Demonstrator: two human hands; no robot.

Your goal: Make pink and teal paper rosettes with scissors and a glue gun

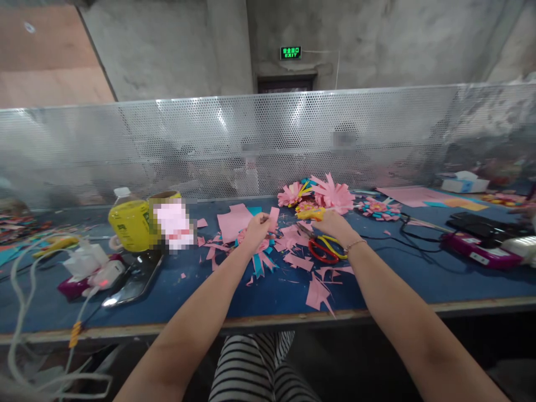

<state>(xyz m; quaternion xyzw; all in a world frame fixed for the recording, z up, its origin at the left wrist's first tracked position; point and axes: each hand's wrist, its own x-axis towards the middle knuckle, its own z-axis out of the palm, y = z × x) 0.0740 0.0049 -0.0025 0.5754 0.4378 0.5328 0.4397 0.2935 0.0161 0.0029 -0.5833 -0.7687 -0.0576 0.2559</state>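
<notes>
1. Where the bench (259,321) ends nearest the person, its pale front edge runs across the view, and both forearms cross over it above striped trousers (251,368).
2. Just inside that edge lies a bare strip of blue surface, broken only by a pointed pink paper scrap (317,292) that reaches almost to the lip.
3. To the left, white cables (25,335) hang over the edge, with a phone (132,282) and a charger block (86,262) lying near them.
4. The left hand (256,228) is pinched shut on a small pink paper piece (273,216), held above a pink and blue paper flower (262,254) on the bench.
5. The right hand (333,223) reaches forward with its fingers closed on a yellow glue gun (310,214); red and yellow scissors (324,248) lie just beneath the wrist.
6. Pink offcuts crowd the space between and around both hands.
7. A yellow bottle (129,223) stands well to the left.
8. Finished pink paper flowers (330,194) sit just beyond the right hand, close to the perforated metal screen (209,145) that closes off the far edge of the bench.
9. On the right, a black cord (402,237) and a magenta device (477,248) take up that side.
</notes>
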